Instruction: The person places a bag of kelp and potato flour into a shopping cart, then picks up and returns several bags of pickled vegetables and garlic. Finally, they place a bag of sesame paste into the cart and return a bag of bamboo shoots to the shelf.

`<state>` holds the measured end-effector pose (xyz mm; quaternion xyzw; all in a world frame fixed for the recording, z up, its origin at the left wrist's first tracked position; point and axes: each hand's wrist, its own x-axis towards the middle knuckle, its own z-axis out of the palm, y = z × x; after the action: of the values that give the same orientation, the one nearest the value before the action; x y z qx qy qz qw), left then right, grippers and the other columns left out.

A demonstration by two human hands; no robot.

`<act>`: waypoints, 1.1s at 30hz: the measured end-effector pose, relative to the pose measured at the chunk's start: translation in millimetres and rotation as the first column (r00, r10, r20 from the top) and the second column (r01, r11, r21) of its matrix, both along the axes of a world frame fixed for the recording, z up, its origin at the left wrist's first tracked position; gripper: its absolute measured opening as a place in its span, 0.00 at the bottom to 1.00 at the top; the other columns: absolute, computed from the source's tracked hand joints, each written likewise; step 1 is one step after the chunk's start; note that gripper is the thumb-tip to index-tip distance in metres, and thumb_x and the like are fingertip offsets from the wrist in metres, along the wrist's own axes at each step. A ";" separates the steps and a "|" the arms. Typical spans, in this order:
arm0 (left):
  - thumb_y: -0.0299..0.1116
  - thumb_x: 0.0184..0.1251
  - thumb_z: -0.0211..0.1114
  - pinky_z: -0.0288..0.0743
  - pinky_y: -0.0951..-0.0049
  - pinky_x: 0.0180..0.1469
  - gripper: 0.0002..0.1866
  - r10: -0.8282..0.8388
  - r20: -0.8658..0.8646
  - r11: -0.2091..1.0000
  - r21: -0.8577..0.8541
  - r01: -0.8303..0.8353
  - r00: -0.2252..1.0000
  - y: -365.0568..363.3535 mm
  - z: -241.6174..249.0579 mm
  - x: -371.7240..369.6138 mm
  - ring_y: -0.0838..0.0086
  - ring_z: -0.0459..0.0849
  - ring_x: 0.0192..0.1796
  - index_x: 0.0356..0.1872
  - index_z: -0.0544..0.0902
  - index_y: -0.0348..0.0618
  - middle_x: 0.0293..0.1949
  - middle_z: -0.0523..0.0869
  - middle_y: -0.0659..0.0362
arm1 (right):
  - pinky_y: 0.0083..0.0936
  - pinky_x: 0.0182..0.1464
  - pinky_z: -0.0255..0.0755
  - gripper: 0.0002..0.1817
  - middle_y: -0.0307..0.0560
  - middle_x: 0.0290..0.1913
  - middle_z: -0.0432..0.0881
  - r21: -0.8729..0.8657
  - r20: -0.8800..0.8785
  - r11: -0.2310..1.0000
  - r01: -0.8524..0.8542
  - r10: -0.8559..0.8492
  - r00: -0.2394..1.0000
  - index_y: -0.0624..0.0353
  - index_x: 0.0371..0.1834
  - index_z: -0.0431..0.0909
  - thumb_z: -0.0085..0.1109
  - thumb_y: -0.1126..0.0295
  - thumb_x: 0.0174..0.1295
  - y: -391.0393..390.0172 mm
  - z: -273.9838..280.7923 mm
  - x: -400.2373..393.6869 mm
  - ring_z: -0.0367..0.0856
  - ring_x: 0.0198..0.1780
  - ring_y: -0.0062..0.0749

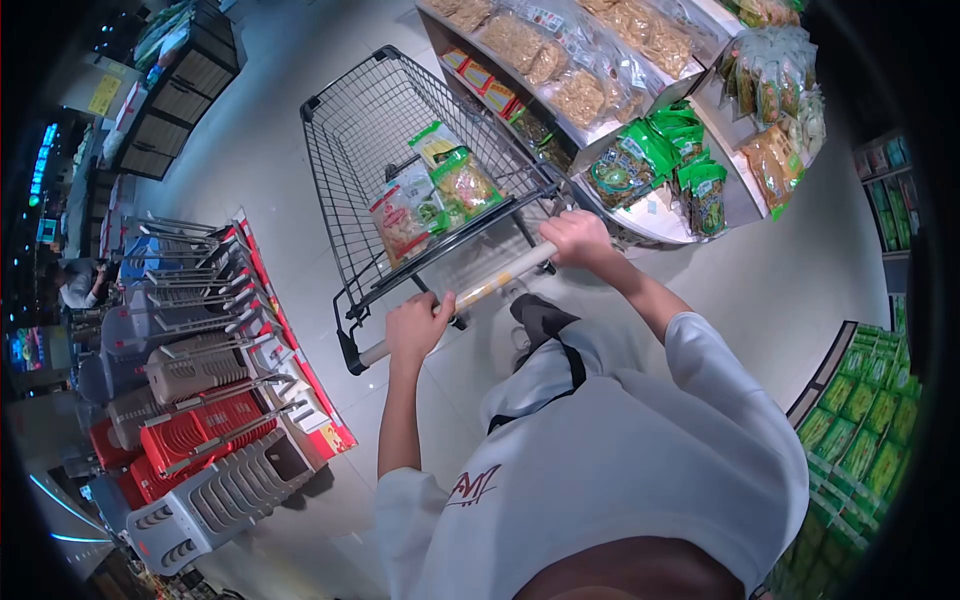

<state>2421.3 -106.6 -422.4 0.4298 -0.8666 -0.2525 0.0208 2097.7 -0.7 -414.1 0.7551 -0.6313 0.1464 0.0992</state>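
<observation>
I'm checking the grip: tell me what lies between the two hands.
The head view shows the pale cart handle, with a yellow patch on it, between the left hand and right hand.

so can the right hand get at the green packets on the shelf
Probably yes: the right hand holds the cart handle close to the green packets, nothing seems between them, but it must let go.

Our bare left hand (418, 325) and bare right hand (577, 238) are curled closed, knuckles up, well apart, with both bare forearms reaching forward from short white sleeves.
</observation>
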 end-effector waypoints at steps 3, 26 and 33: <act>0.60 0.70 0.54 0.77 0.55 0.36 0.29 0.015 0.009 0.999 0.033 -0.015 1.000 -26.9 -2.9 -8.1 0.56 0.87 0.32 0.24 0.83 0.43 0.28 0.86 0.54 | 0.31 0.34 0.74 0.12 0.37 0.24 0.74 0.026 0.004 1.000 0.000 0.000 1.000 0.50 0.25 0.72 0.65 0.70 0.36 -24.3 -0.7 -6.1 0.80 0.30 0.34; 0.51 0.66 0.62 0.72 0.61 0.23 0.22 0.129 -0.121 0.965 -0.214 -0.153 0.984 -183.8 -44.7 1.0 0.60 0.81 0.20 0.18 0.76 0.46 0.19 0.79 0.59 | 0.35 0.34 0.74 0.09 0.37 0.25 0.78 0.229 0.094 0.972 0.044 -0.067 0.993 0.51 0.25 0.74 0.64 0.68 0.41 -185.2 -19.5 3.0 0.82 0.32 0.35; 0.48 0.65 0.63 0.71 0.62 0.23 0.21 0.155 -0.150 0.947 -0.258 -0.190 0.977 -222.4 -54.7 -1.8 0.61 0.79 0.18 0.18 0.76 0.46 0.18 0.77 0.60 | 0.35 0.34 0.73 0.07 0.36 0.25 0.77 0.250 0.074 0.968 0.037 -0.058 0.996 0.50 0.25 0.75 0.63 0.68 0.42 -230.8 -27.4 -2.2 0.81 0.32 0.35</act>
<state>2419.5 -329.0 -477.1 0.4800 -0.8490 -0.1560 0.1565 2095.5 -231.5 -441.5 0.7397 -0.6661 0.0942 -0.0182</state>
